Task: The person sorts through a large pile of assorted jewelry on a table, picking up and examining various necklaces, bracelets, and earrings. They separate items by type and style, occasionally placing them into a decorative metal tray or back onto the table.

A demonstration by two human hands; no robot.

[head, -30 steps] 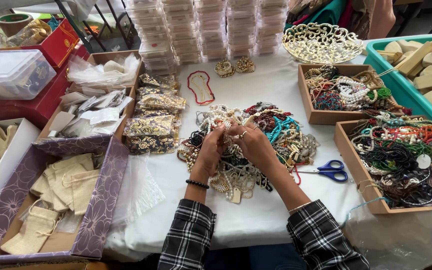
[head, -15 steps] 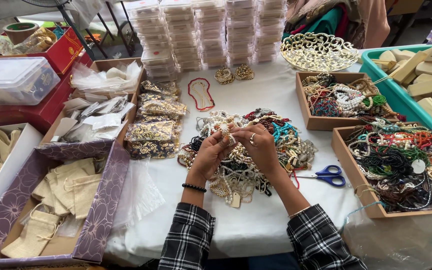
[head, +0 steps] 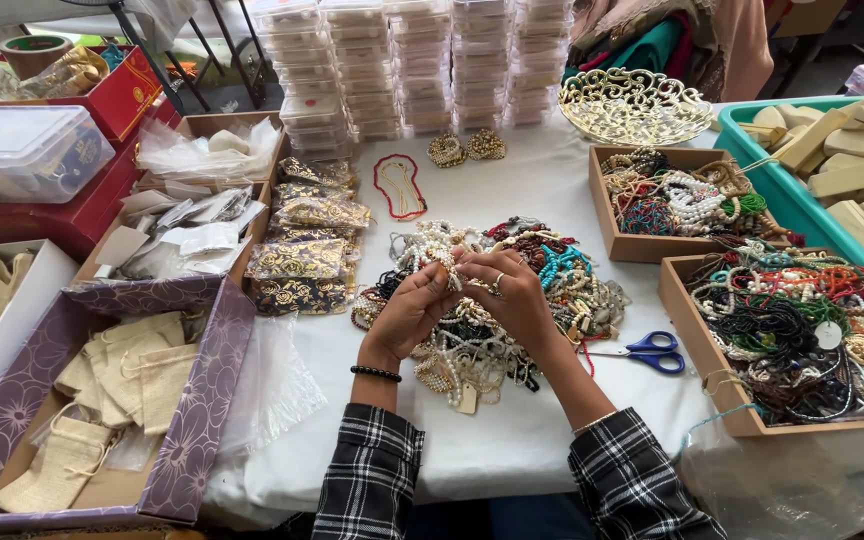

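Both hands work mid-tabletop over a tangled bead pile (head: 492, 300). The left hand (head: 410, 312) and right hand (head: 512, 295) have their fingers pinched shut on a pearly strand (head: 449, 262), which is not yet free of the heap. Most glossy round beads remain knotted; plastic-handled scissors (head: 652, 352) lie just beside.

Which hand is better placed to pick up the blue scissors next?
Probably the right hand. The scissors lie on the white cloth just to its right, nothing between them. The left hand sits farther off, across the bead pile. Both hands are busy fingering beads.
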